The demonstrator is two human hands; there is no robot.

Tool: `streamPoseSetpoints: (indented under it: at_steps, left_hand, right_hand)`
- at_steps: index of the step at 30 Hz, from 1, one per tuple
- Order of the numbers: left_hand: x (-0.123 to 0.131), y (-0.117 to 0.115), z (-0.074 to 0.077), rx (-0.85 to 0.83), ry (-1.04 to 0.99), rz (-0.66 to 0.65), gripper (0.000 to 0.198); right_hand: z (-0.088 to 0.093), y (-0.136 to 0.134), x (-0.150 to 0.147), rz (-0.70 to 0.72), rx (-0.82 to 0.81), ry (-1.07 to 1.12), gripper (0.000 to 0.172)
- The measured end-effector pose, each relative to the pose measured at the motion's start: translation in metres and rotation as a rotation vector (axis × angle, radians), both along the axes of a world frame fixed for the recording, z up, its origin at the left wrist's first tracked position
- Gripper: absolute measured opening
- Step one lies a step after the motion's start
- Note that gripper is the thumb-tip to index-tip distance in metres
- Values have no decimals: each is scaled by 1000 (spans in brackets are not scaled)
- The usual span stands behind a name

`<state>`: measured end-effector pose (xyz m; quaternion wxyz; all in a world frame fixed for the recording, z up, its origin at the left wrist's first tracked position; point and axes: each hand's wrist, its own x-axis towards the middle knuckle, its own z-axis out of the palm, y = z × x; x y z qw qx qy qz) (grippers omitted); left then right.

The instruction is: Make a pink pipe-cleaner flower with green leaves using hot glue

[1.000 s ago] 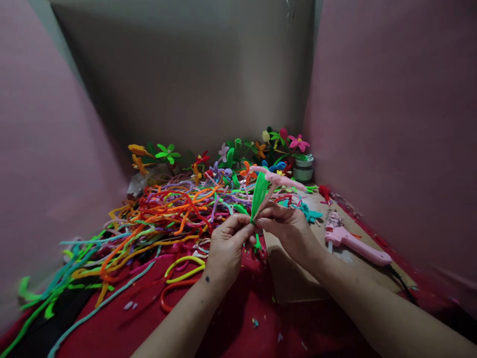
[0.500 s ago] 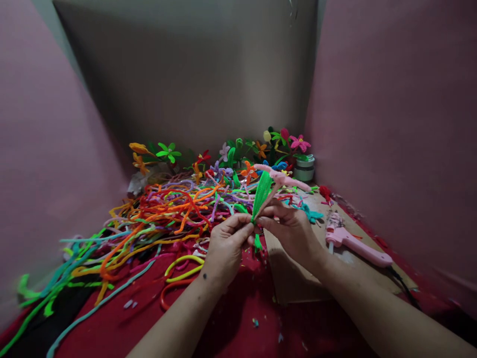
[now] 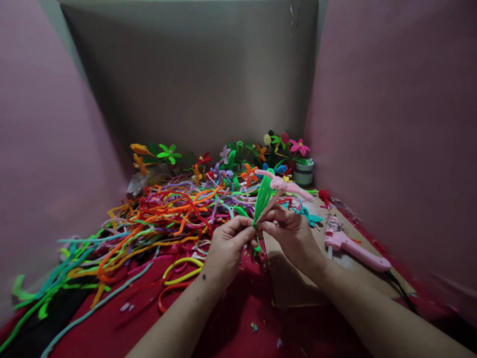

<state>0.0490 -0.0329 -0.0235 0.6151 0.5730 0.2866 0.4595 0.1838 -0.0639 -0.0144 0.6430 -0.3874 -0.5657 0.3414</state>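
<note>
Between my hands, above the front of the cardboard, is a pipe-cleaner flower with pink petals and a thin stem. A long green pipe-cleaner leaf stands up against the stem. My left hand pinches the base of the leaf between thumb and fingertips, and a short green end pokes out below. My right hand is closed on the flower's stem just to the right, its fingertips almost touching the left ones. The exact meeting point of stem and leaf is partly hidden by fingers.
A pink glue gun lies on the cardboard sheet at right. Tangled pipe cleaners spread across the left. Finished flowers and a small white pot line the back. Yellow-handled scissors rest on the red cloth.
Both hands keep their pinch on the leaf and stem. The flower and leaf have shifted very slightly right and down, and the whole view has moved a little.
</note>
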Motion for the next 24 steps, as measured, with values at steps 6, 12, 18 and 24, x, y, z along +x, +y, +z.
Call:
streamPoseSetpoints:
  at_steps: [6,12,18,24]
  left_hand:
    - [-5,3,1,38,15,-43,5]
    - [-7,5,2,25,-14,-80,4]
    - [-4,2,0,-10,-90,-40,3]
    - [1,1,-2,24,-66,20,4]
  right_hand:
    - [-3,1,4,-18,-33,-63,2]
    - [-2,0,3,-48,40,-154,4]
    - [1,-4,-5,-163,62,-183,7]
    - [-2,-6,-7,-262,38,-197,5]
